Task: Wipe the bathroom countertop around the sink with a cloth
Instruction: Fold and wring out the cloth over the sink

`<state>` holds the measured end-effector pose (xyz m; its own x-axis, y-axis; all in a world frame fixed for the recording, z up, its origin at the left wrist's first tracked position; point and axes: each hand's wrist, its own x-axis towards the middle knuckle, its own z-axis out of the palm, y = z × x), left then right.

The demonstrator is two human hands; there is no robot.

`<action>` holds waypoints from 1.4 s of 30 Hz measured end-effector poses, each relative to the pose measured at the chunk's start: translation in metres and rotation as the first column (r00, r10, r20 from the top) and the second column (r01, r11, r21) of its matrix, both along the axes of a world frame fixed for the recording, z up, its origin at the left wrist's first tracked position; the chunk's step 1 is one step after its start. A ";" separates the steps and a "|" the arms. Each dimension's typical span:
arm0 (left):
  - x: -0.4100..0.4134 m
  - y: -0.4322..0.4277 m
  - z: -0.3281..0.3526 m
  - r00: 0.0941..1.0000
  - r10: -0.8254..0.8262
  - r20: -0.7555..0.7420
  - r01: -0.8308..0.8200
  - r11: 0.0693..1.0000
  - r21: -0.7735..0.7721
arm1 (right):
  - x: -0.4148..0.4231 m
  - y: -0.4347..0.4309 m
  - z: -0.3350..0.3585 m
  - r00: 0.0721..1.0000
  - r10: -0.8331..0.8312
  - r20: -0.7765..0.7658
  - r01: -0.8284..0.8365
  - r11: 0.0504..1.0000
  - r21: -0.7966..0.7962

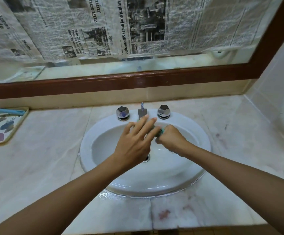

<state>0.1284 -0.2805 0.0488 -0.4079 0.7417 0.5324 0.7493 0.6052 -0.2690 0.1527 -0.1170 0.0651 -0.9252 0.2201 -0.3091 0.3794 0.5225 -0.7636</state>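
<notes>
**Cloth bunched in my hands over the basin**

The cloth [159,131], a teal one, is over the sink [180,177], up at the back of the bowl just in front of the spout [142,113]. Only a small bunch of it shows between my two hands; the rest is hidden.

My right hand [171,138] is curled into a tight fist around the cloth, knuckles up, above the bowl to the right of its middle. My left hand [135,143] lies across the cloth from the other side with the fingers [142,123] stretched out flat and spread toward the spout; the fingertips reach the back rim of the sink. I cannot tell whether this hand grips the cloth or only presses on it.

Below my left wrist the drain [147,158] peeks out at the bottom of the bowl. Behind the sink, one faceted chrome knob [122,112] stands left of the spout and another knob [163,111] right of it.

The pale marble countertop [53,150] runs all around the sink, with pinkish stains in front and to the right, and a wet patch shining against the sink's front left edge. Far left of the sink sits a flowered tray [3,131] with a blue-handled brush [5,112] lying on it. Behind the sink, a wood-framed mirror [120,82] is pasted over with newspaper [137,26].
</notes>
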 end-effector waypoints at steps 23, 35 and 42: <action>-0.013 0.045 0.030 0.166 0.323 0.932 -0.070 0.946 -0.315 | 0.020 0.008 0.013 0.857 0.514 0.026 -0.331 0.512 0.792; 0.022 0.025 -0.024 0.366 0.158 0.917 -0.170 0.980 -0.101 | 0.044 0.007 -0.013 0.918 0.194 0.345 -0.225 0.973 0.054; 0.065 -0.015 -0.063 0.151 -0.280 0.948 -0.679 0.668 0.305 | 0.085 -0.015 -0.028 0.957 0.037 0.286 0.057 0.949 -0.311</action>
<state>0.1939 -0.2955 -0.0139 -0.9477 0.2420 -0.2082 -0.1050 0.3798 0.9191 0.2380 -0.1318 0.0372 -0.7860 0.0779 -0.6134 0.6089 0.2699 -0.7459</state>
